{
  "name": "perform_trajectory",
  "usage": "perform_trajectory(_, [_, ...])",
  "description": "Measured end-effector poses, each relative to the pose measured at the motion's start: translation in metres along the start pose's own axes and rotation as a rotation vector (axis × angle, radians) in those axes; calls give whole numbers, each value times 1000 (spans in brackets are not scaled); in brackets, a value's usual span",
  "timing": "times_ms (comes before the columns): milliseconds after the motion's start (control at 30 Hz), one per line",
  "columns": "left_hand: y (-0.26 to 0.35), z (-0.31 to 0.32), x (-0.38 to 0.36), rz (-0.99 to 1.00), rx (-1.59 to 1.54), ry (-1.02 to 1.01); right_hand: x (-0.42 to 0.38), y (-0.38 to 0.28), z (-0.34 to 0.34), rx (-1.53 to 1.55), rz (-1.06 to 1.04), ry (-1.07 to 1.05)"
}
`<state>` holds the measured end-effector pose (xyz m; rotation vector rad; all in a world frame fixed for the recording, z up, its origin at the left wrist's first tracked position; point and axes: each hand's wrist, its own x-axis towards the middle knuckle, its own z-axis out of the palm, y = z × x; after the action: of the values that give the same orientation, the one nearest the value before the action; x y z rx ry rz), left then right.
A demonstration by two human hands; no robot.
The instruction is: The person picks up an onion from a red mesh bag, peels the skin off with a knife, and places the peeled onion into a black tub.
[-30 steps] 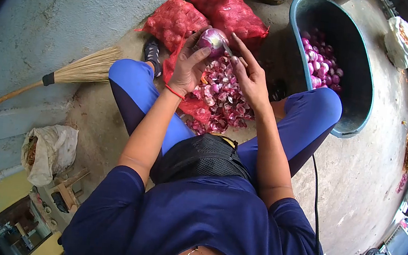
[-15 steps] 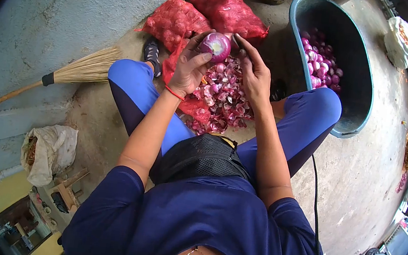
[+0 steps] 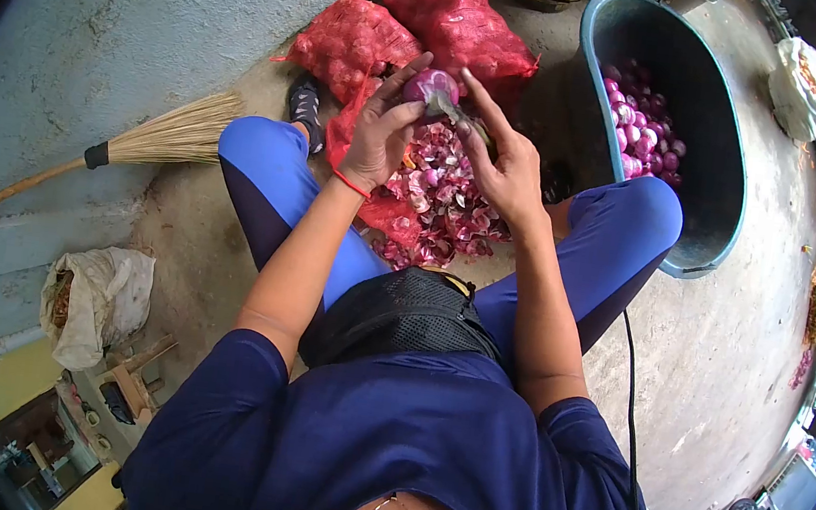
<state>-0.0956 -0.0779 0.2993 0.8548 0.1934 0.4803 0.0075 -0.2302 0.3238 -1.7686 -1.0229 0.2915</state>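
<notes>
Between my two hands is a purple onion (image 3: 431, 86), with a greyish blade-like piece across its lower right side. My left hand (image 3: 385, 130), with a red band at the wrist, has its fingers around the onion's left side. My right hand (image 3: 506, 160) is at the onion's right, its thumb and fingers on the handle end of the greyish piece, which is partly hidden. Below the hands lies a heap of onion skins (image 3: 445, 194) on the floor, partly on red netting (image 3: 394, 218).
Red net sacks of onions (image 3: 455, 19) lie ahead. A large tub (image 3: 728, 181) with peeled onions stands at the right. A broom (image 3: 154, 140) leans at the left, near a white sack (image 3: 116, 302). Another sack (image 3: 799, 93) is at the far right. A black cord (image 3: 631, 411) runs beside my right leg.
The onion has turned, so its pale cut end no longer faces up. My right hand has shifted slightly, and the greyish piece now shows against the onion.
</notes>
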Motion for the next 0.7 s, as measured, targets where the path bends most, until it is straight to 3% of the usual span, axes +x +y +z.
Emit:
perform_trajectory(200, [1, -1, 0, -34, -46, 13, 2, 11, 2, -143, -46, 11])
perform_trajectory(700, [-1, -1, 0, -77, -47, 35, 0, 2, 7, -174, -7, 68])
